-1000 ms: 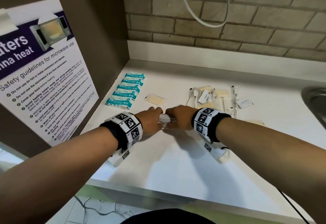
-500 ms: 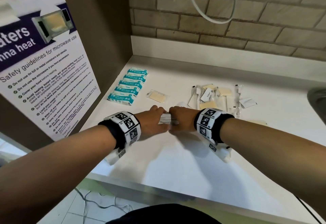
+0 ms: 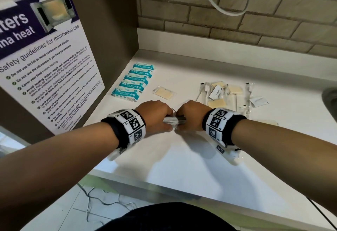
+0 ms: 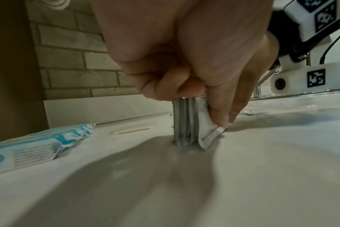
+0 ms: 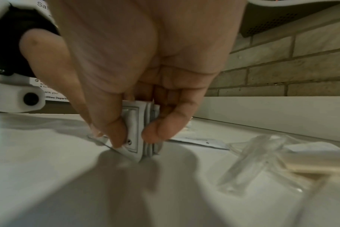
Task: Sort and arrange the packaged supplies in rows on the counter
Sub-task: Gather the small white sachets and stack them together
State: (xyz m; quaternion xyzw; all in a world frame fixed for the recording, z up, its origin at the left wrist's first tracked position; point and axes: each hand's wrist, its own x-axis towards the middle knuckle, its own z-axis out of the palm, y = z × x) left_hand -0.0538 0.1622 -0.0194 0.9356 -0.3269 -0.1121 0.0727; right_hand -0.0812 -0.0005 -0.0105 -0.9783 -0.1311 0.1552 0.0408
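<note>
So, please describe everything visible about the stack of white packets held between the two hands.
The stack of white packets is a bundle of thin, flat sachets, paper-like, with faint printing and sealed borders. It stands on edge on the white counter, lower edges touching it. The left hand and right hand pinch it from opposite ends. The outermost packet's lower corner curls away from the rest.

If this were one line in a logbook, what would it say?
step: squaring packets | left hand: grips stack of white sachets | right hand: grips same stack | stack: on edge on counter
</note>
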